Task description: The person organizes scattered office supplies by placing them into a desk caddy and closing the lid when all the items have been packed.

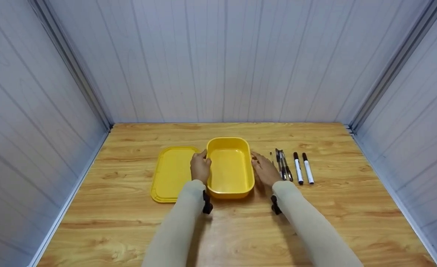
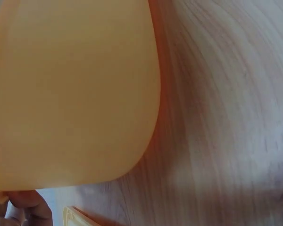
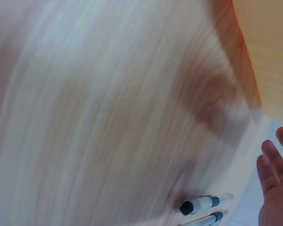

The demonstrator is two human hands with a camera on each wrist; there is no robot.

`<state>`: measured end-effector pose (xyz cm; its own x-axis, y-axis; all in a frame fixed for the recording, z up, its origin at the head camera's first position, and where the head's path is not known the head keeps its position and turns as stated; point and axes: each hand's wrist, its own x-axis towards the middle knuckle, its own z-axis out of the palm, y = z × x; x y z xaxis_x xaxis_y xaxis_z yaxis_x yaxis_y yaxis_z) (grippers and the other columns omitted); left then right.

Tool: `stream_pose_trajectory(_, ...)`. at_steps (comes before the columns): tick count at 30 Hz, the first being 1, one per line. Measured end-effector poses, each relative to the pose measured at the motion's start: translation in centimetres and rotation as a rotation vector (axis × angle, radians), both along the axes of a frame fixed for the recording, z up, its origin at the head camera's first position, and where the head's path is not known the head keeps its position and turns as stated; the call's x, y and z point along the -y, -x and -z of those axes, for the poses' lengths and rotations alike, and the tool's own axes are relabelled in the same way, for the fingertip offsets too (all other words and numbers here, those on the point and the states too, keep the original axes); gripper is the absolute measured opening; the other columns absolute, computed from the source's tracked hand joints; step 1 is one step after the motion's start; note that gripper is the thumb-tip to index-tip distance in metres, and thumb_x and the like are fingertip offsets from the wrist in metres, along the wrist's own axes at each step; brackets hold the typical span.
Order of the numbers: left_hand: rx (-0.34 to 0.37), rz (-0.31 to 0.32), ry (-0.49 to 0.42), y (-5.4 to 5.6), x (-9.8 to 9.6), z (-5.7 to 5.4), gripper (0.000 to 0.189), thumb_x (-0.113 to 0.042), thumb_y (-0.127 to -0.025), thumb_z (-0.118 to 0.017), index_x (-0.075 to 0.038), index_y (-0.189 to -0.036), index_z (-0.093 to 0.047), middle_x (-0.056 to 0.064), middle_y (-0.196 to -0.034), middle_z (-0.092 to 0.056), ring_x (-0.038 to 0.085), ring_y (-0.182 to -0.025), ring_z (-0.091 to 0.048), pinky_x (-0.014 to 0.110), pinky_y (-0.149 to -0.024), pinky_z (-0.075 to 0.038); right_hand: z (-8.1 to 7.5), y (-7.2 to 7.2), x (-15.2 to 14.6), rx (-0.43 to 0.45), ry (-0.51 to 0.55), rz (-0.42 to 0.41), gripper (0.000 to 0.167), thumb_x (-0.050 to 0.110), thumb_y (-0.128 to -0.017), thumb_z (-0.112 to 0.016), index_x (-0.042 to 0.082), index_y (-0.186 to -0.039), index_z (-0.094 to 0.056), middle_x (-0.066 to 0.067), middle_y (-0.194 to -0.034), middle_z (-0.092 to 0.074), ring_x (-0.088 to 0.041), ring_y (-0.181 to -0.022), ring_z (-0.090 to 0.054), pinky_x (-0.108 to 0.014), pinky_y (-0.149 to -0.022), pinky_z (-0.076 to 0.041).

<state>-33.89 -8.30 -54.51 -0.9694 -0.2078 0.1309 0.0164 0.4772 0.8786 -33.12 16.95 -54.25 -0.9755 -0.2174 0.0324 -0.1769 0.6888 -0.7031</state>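
Between the desk's side edges (image 1: pixel 76 200), we apparently position the yellow box (image 1: pixel 230 170), left hand (image 1: pixel 200 167) gripping, unclenched right hand (image 1: pixel 266 170) probably needing purchase.

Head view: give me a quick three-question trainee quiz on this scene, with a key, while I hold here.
1. Which hand has its thumb over the rim of the box: A the left, B the right?
2. True or false: the lid lies right of the box.
3. How many markers lie right of the pens?

Key: 1 A, the left hand; 2 false, the lid lies left; 3 two.
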Motion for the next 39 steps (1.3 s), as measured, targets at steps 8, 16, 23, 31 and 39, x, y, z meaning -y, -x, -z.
stream_pose_trajectory(8, -0.006, -0.027, 0.008, 0.0, -0.2, -0.2, 0.042, -0.003, -0.096, -0.057, -0.003, -0.138, -0.055, 0.019, -0.119, -0.058, 0.031, -0.101, -0.060, 0.042, -0.085, -0.052, 0.2, 0.9, -1.5, -0.082, -0.101, 0.071, 0.055, 0.037, -0.107, -0.038, 0.011, -0.154, -0.033, -0.017, -0.145, -0.049, -0.035, -0.134, -0.045, -0.053, -0.111, -0.033)
stream_pose_trajectory(16, 0.002, -0.023, 0.011, -0.3, -0.4, 0.0, 0.043, -0.003, -0.096, -0.057, -0.003, -0.139, -0.055, 0.019, -0.118, -0.058, 0.030, -0.100, -0.059, 0.041, -0.084, -0.051, 1.4, 1.2, -3.1, -0.207, -0.298, 0.191, 0.060, 0.025, -0.102, -0.053, 0.007, -0.155, -0.030, -0.024, -0.149, -0.039, -0.042, -0.139, -0.033, -0.055, -0.107, -0.037)
stream_pose_trajectory(23, -0.003, -0.021, 0.008, -0.4, -0.5, 0.1, 0.043, -0.002, -0.095, -0.058, -0.004, -0.138, -0.056, 0.018, -0.117, -0.059, 0.029, -0.100, -0.059, 0.041, -0.084, -0.050, 2.5, 1.1, -3.8, -0.157, -0.327, 0.224, 0.063, 0.022, -0.101, -0.056, -0.004, -0.152, -0.030, -0.030, -0.150, -0.033, -0.045, -0.137, -0.032, -0.053, -0.102, -0.042)
stream_pose_trajectory(31, -0.006, -0.028, -0.001, -0.2, -0.3, 0.0, 0.044, -0.002, -0.094, -0.059, -0.004, -0.138, -0.056, 0.018, -0.118, -0.059, 0.029, -0.102, -0.059, 0.042, -0.087, -0.051, 2.6, 1.4, -4.2, -0.112, -0.379, 0.204, 0.058, 0.023, -0.102, -0.056, -0.009, -0.146, -0.038, -0.033, -0.151, -0.029, -0.048, -0.135, -0.034, -0.053, -0.101, -0.043)
stream_pose_trajectory(39, -0.006, -0.024, 0.001, 0.1, -0.2, 0.2, 0.045, -0.002, -0.094, -0.058, -0.004, -0.140, -0.054, 0.017, -0.117, -0.059, 0.028, -0.101, -0.059, 0.040, -0.085, -0.050, 2.7, 1.9, -3.9, -0.113, -0.442, 0.171, 0.055, 0.018, -0.100, -0.059, -0.014, -0.141, -0.042, -0.038, -0.144, -0.035, -0.049, -0.133, -0.037, -0.052, -0.102, -0.043)
